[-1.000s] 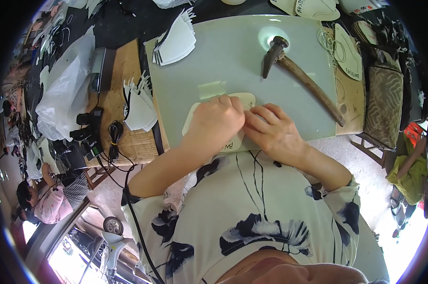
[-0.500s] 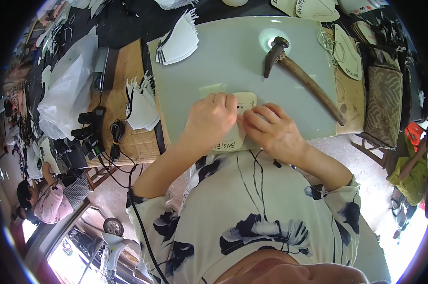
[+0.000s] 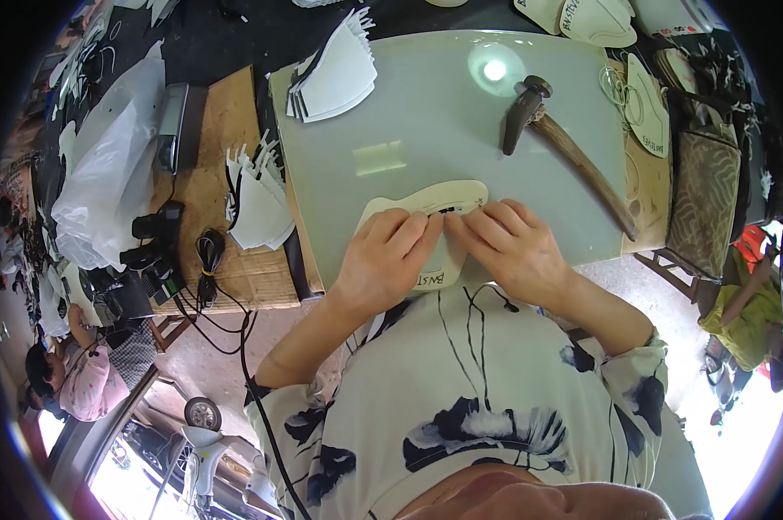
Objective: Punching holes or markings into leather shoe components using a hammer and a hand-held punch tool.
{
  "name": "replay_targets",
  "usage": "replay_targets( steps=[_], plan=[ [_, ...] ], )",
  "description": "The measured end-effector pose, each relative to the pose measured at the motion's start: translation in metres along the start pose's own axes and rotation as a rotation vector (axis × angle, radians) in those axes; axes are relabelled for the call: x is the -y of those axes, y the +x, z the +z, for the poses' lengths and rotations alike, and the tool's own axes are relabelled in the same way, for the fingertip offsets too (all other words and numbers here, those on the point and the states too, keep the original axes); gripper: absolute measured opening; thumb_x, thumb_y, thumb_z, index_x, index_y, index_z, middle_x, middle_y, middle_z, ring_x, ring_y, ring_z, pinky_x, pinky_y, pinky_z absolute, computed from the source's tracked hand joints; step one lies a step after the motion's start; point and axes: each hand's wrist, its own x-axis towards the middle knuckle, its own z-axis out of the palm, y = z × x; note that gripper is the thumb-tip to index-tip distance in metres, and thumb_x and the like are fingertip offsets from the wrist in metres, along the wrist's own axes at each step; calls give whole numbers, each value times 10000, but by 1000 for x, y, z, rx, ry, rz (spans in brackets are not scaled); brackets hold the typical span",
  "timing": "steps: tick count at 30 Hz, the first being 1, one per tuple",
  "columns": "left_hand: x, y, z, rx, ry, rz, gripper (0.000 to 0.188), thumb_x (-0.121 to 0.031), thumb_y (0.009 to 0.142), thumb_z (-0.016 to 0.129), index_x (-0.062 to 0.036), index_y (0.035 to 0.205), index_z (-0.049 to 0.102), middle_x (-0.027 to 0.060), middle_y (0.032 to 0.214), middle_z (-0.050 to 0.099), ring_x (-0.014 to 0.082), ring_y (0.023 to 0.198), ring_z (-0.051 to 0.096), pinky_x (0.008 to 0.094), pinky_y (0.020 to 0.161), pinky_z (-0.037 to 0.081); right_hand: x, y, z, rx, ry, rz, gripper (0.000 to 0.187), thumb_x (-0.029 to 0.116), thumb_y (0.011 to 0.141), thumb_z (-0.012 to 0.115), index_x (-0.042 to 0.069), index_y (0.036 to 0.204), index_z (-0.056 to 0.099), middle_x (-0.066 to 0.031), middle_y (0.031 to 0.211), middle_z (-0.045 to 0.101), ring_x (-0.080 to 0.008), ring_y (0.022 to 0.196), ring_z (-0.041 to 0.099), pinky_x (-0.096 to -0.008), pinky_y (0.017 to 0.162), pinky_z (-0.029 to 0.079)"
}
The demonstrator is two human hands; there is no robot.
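Observation:
A cream, curved pattern template (image 3: 450,195) with handwriting on it lies at the near edge of the grey-green board (image 3: 461,113). A small dark strip (image 3: 446,210) shows at a slot in it, between my fingertips. My left hand (image 3: 384,260) rests over the template's left part, thumb and fingers closed in a pinch near the strip. From the other side my right hand (image 3: 514,251) comes in, its fingers also pinched, tips almost touching the left ones. What the fingertips grip is hidden.
A hammer (image 3: 573,156) lies on the board's right side. White cut pieces (image 3: 335,78) are stacked at its far left, with another stack (image 3: 261,208) beside the board. Cables (image 3: 209,260) and a plastic bag (image 3: 105,165) lie left; more templates (image 3: 647,104) lie right.
My left hand has turned and lowered from a raised fist to a pinch at the slot, uncovering the template's left part. My right hand stays close by. The whole view has shifted slightly.

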Motion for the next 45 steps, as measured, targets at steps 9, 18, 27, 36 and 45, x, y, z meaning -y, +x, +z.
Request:
replay_targets(
  steps=[9,18,27,36,45],
  plan=[
    [6,-2,4,-31,-26,56,402,-114,757,617,31,1128,676,80,1077,600,235,946,580,352,777,524,8,7,0,13,23,96,529,90,745,621,49,1272,635,-49,1107,582,-254,1039,581,-364,862,524],
    [2,-1,4,-29,45,54,434,-103,765,609,0,1184,663,67,1074,580,228,932,571,351,777,505,-28,7,-22,-175,220,186,495,-15,710,677,43,1200,654,-116,1066,624,-296,953,621,-393,814,543],
    [4,-10,-10,-309,-256,-167,367,-4,787,670,-23,1153,666,82,1063,629,271,943,617,381,818,504,-84,13,-14,-222,-288,407,630,-14,846,652,46,1433,429,-170,1214,557,-363,933,628,-434,789,539],
    [-13,-43,-5,-251,33,-156,307,-13,761,728,-17,1066,705,93,1171,670,283,1088,634,399,875,496,2,30,-62,37,47,126,154,102,909,678,7,927,559,-130,710,602,-309,550,621,-394,492,495],
    [-9,-46,0,-283,28,-132,288,-44,752,710,-9,1037,690,81,1139,664,267,1063,636,403,879,507,9,37,-51,258,-45,240,216,204,952,629,-5,999,601,-132,794,635,-326,601,649,-404,523,521]
  ],
)
